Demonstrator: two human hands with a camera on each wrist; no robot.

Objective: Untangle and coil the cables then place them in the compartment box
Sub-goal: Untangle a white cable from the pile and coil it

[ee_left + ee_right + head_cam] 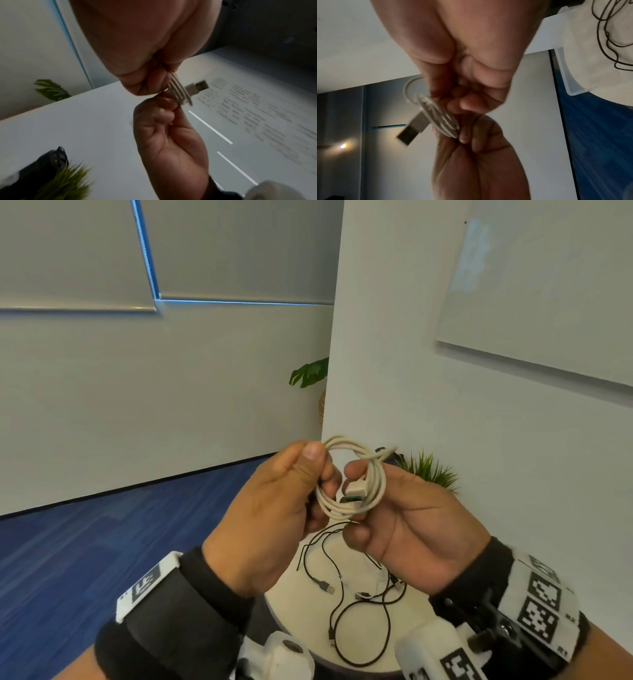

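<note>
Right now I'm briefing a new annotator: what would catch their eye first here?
Both hands, left and right, hold a white cable coil up at mid-frame, its USB plug poking through the loops. Below them, black cables lie tangled on a round white table.

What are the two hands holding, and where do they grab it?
Both hold the white cable, wound into a coil. The left hand pinches the coil's left side; the right hand grips its right side, by the USB plug.

white cable [352, 474] coiled in loops, black cables [363, 611] tangled below
</note>
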